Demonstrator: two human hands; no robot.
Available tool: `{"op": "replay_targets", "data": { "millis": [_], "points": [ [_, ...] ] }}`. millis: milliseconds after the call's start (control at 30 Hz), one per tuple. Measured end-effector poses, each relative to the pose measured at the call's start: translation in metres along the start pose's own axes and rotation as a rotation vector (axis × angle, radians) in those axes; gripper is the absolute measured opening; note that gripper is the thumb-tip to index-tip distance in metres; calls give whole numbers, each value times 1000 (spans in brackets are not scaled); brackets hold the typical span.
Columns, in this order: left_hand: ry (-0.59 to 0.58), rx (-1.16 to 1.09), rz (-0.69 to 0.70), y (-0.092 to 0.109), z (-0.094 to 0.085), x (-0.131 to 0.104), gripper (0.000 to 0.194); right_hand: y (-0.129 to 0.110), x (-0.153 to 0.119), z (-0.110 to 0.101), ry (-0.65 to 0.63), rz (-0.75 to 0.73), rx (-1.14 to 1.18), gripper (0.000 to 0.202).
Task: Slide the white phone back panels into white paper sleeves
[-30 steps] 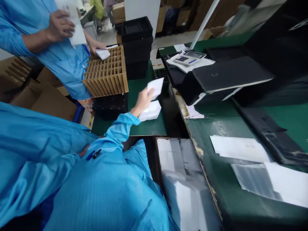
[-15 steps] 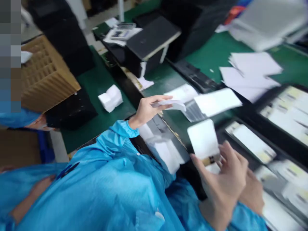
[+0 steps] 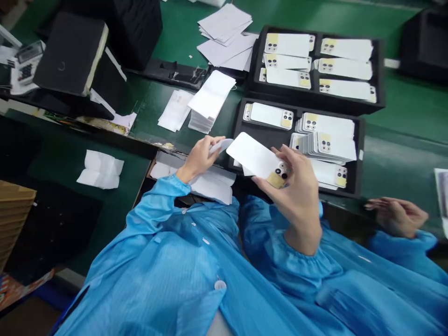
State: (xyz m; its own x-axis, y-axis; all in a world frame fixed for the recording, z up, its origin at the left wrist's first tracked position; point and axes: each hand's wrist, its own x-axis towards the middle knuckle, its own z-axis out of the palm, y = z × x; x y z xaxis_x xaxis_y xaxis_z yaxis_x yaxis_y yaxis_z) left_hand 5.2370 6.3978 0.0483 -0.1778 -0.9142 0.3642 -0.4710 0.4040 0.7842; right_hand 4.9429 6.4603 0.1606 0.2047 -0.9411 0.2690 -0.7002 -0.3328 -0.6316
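My right hand (image 3: 297, 186) pinches white phone back panels (image 3: 252, 155) by the end with the camera holes and a yellow patch. A second panel edge shows beneath the top one. My left hand (image 3: 199, 158) is closed on a thin white piece (image 3: 221, 146), seen nearly edge-on, so its kind is unclear. Both hands are above the bench's front edge, close to a black foam tray (image 3: 268, 136) that holds stacks of similar panels (image 3: 332, 142). Below my left hand are folded white papers (image 3: 212, 184).
Behind stands another black tray (image 3: 317, 95) with several panel stacks. A stack of white cards (image 3: 212, 95) and loose white sheets (image 3: 226, 23) lie on the green bench. A black box (image 3: 70, 56) is at left. A co-worker's hand (image 3: 399, 215) rests at right.
The view has swung right, bringing the trays fully into sight. The panel in my right hand has turned from upright to slanting, nearer my left hand. Both hands keep their hold.
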Motion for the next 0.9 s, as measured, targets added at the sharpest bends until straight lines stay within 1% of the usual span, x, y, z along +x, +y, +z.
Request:
{"op": "replay_targets", "data": {
  "millis": [67, 133, 233, 300, 400, 467, 733, 900],
  "points": [
    [-30, 17, 4, -9, 19, 3, 49, 5, -2, -5, 10, 18, 10, 89],
    [-61, 48, -5, -18, 33, 4, 55, 7, -5, -9, -15, 33, 26, 85],
    [-138, 79, -13, -27, 45, 3, 65, 7, -7, -12, -77, 45, 55, 78],
    [-190, 86, 6, -30, 47, 1, 69, 4, -8, -15, -116, 41, 77, 74],
    [-266, 126, 33, -30, 44, 0, 66, -5, -6, -20, -146, 15, 106, 68],
    [-301, 157, 43, -27, 42, -1, 65, -10, -4, -24, -158, 24, 97, 66],
    [-329, 190, 82, -17, 37, -3, 66, -9, 2, -34, -257, 154, -28, 80],
    [-359, 211, 92, -14, 37, 0, 66, -15, 5, -38, -295, 200, -78, 78]
  ]
}}
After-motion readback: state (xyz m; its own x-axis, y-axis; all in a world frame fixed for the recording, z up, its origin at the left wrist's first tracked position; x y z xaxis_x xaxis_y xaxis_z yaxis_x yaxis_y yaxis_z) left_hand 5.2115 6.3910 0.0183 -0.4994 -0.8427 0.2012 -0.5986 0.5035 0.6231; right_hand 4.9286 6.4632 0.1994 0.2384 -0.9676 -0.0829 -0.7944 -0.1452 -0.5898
